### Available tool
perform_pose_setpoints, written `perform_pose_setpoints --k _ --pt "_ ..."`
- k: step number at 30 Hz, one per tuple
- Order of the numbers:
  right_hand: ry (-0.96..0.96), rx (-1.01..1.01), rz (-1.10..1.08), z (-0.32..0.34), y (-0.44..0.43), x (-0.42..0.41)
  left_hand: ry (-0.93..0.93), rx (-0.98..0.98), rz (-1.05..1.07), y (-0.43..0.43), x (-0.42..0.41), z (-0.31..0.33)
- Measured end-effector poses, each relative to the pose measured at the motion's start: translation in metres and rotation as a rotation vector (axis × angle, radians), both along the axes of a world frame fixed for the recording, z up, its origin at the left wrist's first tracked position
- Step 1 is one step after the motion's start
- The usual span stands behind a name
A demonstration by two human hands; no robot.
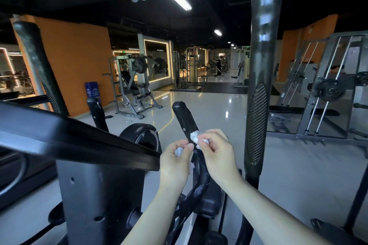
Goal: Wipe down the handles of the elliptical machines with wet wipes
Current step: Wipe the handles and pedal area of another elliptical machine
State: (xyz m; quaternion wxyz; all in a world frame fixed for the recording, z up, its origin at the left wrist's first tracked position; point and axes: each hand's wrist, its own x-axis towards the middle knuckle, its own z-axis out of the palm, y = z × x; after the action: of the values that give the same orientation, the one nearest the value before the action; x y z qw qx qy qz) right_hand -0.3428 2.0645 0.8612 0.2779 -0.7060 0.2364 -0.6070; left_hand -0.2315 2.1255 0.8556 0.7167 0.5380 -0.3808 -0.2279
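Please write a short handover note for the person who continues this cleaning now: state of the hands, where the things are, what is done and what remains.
Left hand: pinches one end of the wet wipe.
Right hand: pinches the other end; the wipe is against the short curved handle, below its tip.
Done: cannot tell; the lower curve shows pale smears.
Left: this handle's tip, the tall right handle, the tall left handle, the other short handle.
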Motion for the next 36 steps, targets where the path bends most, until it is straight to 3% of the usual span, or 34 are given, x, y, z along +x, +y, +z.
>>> perform_pose_setpoints --k 3,8,15,25,30,36 --pt "0.038 0.054 -0.016 -0.032 0.004 -0.014 -0.01 0.025 -0.021 0.0 0.002 -0.005" --pt "0.31 0.146 -0.108 -0.078 0.007 -0.031 0.001 0.054 -0.025 -0.002 0.001 -0.014" --pt "0.034 0.102 -0.102 -0.037 0.001 -0.011 -0.032 0.084 -0.041 -0.002 0.0 -0.012" --pt "0.325 0.223 -0.039 -0.1 0.016 -0.032 -0.035 0.114 -0.058 -0.009 0.001 -0.023" --pt "0.069 0.205 -0.149 -0.068 0.011 -0.022 -0.049 0.114 -0.05 -0.011 0.003 -0.023" --pt "0.203 0.259 -0.088 -0.108 0.029 -0.02 -0.06 0.121 -0.056 -0.011 0.006 -0.022"
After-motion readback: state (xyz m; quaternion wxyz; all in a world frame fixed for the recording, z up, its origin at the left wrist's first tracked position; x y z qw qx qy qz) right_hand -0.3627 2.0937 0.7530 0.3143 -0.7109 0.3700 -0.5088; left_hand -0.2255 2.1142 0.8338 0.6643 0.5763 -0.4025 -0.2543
